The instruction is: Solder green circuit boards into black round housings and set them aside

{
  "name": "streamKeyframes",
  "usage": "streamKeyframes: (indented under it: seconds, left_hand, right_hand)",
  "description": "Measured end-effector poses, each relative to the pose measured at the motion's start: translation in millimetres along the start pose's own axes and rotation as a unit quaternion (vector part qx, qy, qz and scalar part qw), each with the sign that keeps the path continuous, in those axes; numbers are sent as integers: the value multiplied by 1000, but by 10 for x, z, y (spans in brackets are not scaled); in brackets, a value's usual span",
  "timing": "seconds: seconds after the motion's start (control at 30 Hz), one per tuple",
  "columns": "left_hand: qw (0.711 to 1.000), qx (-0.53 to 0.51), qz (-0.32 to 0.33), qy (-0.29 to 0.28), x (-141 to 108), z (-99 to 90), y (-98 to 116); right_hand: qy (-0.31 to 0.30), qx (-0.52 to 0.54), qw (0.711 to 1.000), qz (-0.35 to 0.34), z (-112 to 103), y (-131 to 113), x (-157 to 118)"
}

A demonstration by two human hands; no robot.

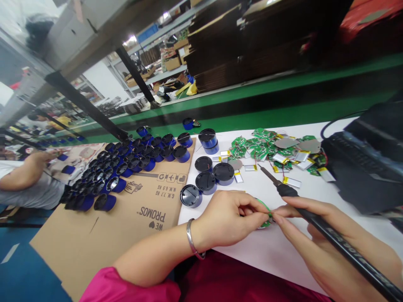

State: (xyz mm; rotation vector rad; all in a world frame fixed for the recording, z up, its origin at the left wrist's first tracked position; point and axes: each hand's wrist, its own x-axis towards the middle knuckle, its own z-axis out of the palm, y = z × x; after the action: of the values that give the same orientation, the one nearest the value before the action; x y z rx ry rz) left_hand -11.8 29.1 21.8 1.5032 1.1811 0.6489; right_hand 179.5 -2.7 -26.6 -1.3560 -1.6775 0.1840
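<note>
- While pinching a small green circuit board at the white table's near edge, left hand closes on it.
- Right hand grips a soldering iron, fingertips touching the board.
- Blue-black round housings just beyond; more on cardboard.

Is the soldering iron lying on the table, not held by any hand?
No, the right hand holds the soldering iron, its tip raised above the table.

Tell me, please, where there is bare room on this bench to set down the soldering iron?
Bare white table lies between the hands and the battery pile, and on cardboard near the printed logo. Crowded: the blue housings and green boards.
</note>
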Motion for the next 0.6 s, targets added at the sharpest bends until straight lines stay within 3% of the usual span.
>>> streamKeyframes:
  seconds: [0.27,0.47,0.6]
  left_hand:
    - [1000,4,-16,-12,18,-13,39]
    - [999,9,-25,-22,23,-24,20]
    - [998,63,27,-8,8,-5,-42]
  right_hand:
    - [0,22,996,87,16,-80,-53]
    - [-10,7,998,56,20,-9,-79]
    - [-19,0,999,35,7,13,-117]
